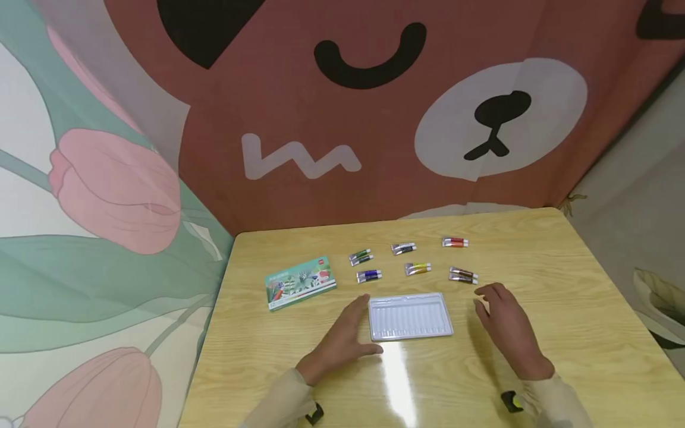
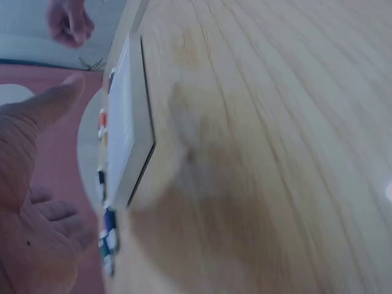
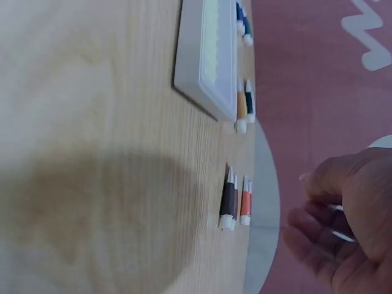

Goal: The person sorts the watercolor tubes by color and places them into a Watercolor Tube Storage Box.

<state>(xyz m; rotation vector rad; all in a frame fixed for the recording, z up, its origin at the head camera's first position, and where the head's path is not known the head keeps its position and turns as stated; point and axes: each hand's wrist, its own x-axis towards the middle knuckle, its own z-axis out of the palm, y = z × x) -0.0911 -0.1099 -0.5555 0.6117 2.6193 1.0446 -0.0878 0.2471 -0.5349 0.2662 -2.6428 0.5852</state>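
A shallow white plastic tray [image 1: 411, 317] with ridged slots lies on the wooden table. My left hand [image 1: 342, 336] is spread at its left end, fingertips close to the upper left corner and thumb apart. In the left wrist view the left palm [image 2: 37, 226] holds nothing. To the right of the tray, my right hand [image 1: 505, 327] hovers over the table with fingers loosely bent. Nearest to it is a pair of brown paint tubes [image 1: 462, 275]. Yellow tubes [image 1: 417, 268] and blue tubes [image 1: 368, 276] lie just behind the tray.
Farther back lie green tubes [image 1: 361, 257], dark and grey tubes [image 1: 404, 248] and red-orange tubes [image 1: 455, 242], in pairs. A green illustrated paint box [image 1: 301, 283] rests left of the tray. Printed curtains [image 1: 299, 196] hang directly behind the table [image 1: 562, 261] and along its left side.
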